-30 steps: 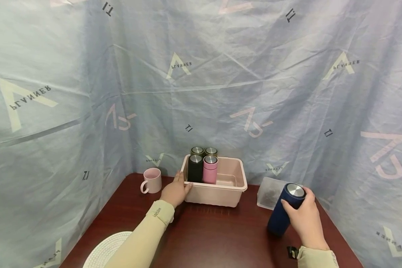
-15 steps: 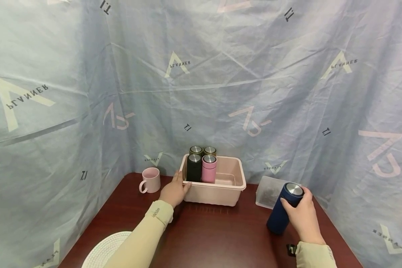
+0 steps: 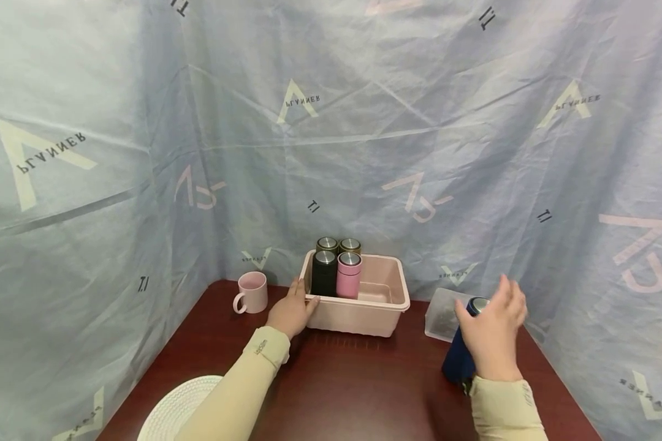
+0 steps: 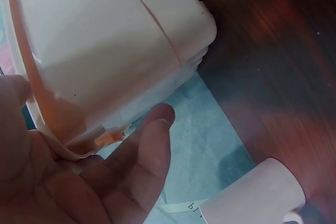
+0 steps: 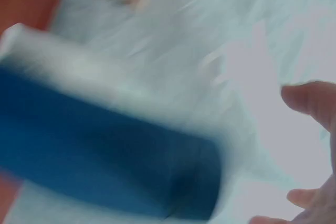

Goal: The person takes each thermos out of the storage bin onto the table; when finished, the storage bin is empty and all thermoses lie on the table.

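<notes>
My left hand grips the front left corner of a pale pink plastic bin; the left wrist view shows its rim between thumb and curled fingers. Several lidded bottles stand in the bin's left half: a black one and a pink one in front, two with gold-ringed lids behind. On the right, my right hand is beside the top of a dark blue thermos bottle, partly covering it in the head view. In the right wrist view, thumb and fingers are spread apart from the blurred blue bottle.
A pink mug stands left of the bin. Behind the blue bottle is a translucent plastic box. A white woven round mat lies at the front left, partly under the left sleeve. Grey-blue fabric hangs around the table.
My right hand has let go of the blue bottle and lifted, its fingers now spread. The bottle stays in place. The left hand keeps its grip on the bin.
</notes>
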The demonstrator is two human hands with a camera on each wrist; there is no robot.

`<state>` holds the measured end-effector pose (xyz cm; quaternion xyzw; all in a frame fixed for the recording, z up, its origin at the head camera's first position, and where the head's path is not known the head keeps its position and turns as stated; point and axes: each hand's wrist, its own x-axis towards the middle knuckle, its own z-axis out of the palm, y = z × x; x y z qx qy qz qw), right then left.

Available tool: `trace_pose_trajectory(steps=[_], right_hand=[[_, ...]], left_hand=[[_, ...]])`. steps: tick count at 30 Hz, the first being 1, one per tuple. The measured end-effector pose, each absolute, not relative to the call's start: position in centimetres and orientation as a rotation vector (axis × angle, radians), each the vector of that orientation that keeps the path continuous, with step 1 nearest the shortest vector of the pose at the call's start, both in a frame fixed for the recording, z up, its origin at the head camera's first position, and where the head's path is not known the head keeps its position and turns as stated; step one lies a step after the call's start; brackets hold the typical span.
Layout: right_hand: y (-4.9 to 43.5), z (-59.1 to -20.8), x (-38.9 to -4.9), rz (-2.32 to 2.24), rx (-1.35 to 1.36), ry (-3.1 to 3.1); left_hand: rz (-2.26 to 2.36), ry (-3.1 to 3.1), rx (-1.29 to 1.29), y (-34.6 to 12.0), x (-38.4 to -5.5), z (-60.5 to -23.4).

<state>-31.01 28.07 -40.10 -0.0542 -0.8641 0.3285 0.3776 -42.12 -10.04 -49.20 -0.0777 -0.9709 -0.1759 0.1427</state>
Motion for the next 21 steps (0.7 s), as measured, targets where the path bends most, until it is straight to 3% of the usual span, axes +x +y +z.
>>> trace_pose_trajectory(steps=[7, 14, 21], right_hand=[[19.0, -36.9, -36.6, 0.970, 0.075, -2.318], [12.0, -40.1, -43.5, 1.174, 0.184, -2.604], [9.1, -42.7, -45.9, 1.294, 0.141, -2.527]], left_hand=[[-0.536, -2.812, -0.218, -10.0, -41.8, -48.7], [-0.555, -2.780, -0.221, -9.9, -41.9, -48.4], [-0.570, -2.777, -0.223, -9.9, -41.7, -48.8]])
